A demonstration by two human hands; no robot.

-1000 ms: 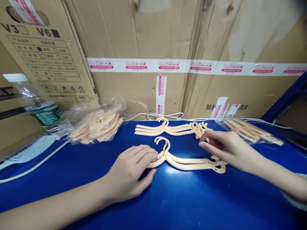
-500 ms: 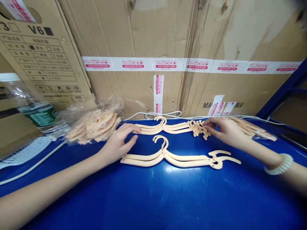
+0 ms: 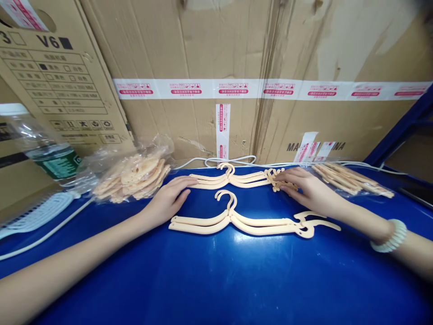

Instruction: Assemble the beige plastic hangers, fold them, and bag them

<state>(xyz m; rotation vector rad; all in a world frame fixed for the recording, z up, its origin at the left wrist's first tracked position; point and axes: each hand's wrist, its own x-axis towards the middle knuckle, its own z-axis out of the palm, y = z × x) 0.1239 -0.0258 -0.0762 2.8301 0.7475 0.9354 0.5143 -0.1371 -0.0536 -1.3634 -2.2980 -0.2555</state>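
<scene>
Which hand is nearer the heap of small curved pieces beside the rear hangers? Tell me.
Right. The right hand is at the heap of small curved pieces, partly covering it; the left hand is well to its left, by the left ends of the rear hangers.

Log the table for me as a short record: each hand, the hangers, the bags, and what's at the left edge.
Left hand: open, fingertips at left end of back hangers; contact unclear
Right hand: fingers over small pieces; grip hidden
Back hangers: stacked, hooks toward cardboard
Front hangers: two, lying flat, curved pieces at right end
Left bag: clear plastic, flat pieces
Right bag: clear plastic, long pieces
Left edge: bottle, brush
</scene>
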